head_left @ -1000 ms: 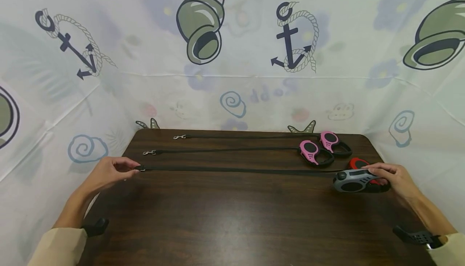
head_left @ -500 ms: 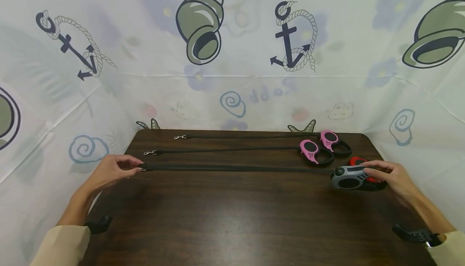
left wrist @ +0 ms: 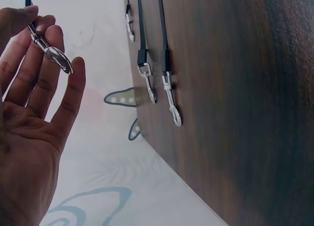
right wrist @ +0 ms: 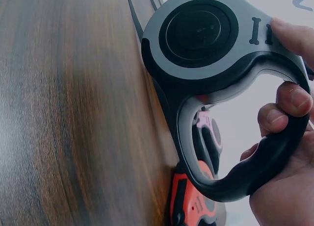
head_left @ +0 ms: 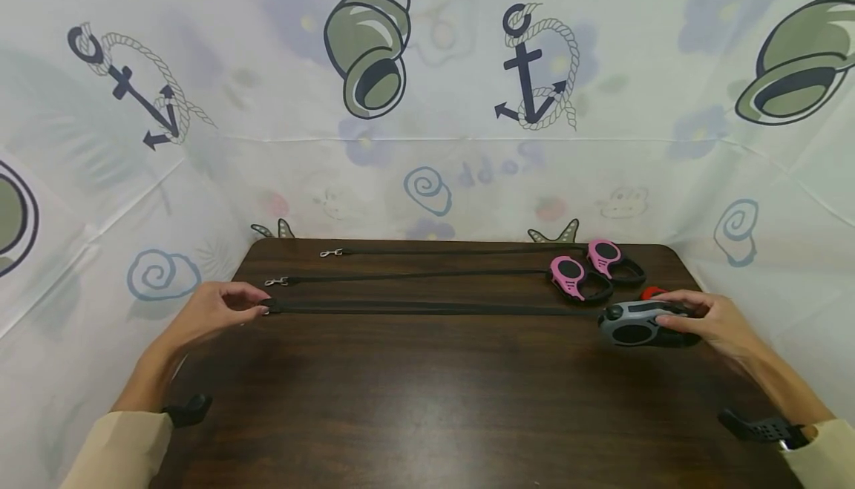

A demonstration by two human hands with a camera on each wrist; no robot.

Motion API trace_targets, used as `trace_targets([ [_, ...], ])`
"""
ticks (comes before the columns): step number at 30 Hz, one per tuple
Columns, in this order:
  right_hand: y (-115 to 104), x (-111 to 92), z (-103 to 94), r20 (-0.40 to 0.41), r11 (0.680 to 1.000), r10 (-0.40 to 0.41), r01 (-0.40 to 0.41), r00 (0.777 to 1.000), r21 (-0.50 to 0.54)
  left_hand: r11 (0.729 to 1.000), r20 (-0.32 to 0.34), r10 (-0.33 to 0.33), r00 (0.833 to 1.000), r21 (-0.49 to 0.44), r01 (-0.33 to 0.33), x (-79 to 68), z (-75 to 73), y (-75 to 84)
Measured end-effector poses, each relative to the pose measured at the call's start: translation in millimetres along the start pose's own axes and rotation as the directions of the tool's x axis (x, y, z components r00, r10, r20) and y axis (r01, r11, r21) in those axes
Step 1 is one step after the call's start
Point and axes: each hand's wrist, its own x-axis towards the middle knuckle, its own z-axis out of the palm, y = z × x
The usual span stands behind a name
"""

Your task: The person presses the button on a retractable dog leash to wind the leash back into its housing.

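My right hand (head_left: 718, 326) grips the black handle of a grey retractable dog leash (head_left: 634, 323), fingers curled through its loop in the right wrist view. Its black strap (head_left: 427, 309) runs left across the table, close to another strap. At the far end my left hand (head_left: 217, 311) pinches the strap's end between thumb and fingers. A silver snap clip (left wrist: 58, 58) hangs from that pinch in the left wrist view, the other fingers loosely spread. A red retractable leash (right wrist: 192, 194) lies on the table behind the grey one, mostly hidden in the head view.
Two pink retractable leashes (head_left: 569, 277) lie at the back right of the dark wooden table (head_left: 427, 392). Their straps stretch left to silver clips (head_left: 276, 281). Another clip (left wrist: 171, 101) lies near them. A patterned white cloth (head_left: 454, 185) stands behind and beside the table.
My right hand has moved slightly left with the grey leash, covering more of the red one. The left hand has shifted slightly right, still pinching the strap's end.
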Motion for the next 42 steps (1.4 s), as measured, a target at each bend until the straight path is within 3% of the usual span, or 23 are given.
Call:
trace_targets([
  [5, -4.4, 2.3, 4.4, 0.009, 1.000, 0.010, -0.009, 1.000, -0.023, 1.000, 0.012, -0.023, 1.000, 0.009, 0.022, 2.6, 1.0, 3.5],
  [12, -12.2, 3.6, 13.4, -0.001, 0.998, -0.015, 0.015, 1.000, -0.054, 1.000, 0.026, 0.003, 1.000, 0.029, -0.004, 7.4, 2.0, 6.7],
  [23, -19.7, 7.0, 21.4, 0.050, 0.997, -0.073, 0.072, 0.996, 0.018, 1.000, 0.008, 0.014, 1.000, -0.010, -0.014, 11.3, 3.6, 14.7],
  [33, -27.1, 9.1, 28.9, 0.039, 0.996, -0.079, 0.081, 0.996, -0.048, 1.000, 0.019, 0.023, 1.000, 0.000, -0.023, 15.7, 5.9, 24.7],
  [42, -32.1, 11.2, 36.8, 0.062, 0.994, -0.103, 0.105, 0.993, -0.032, 0.999, 0.018, 0.036, 0.999, 0.005, -0.036, 18.1, 11.5, 32.5],
])
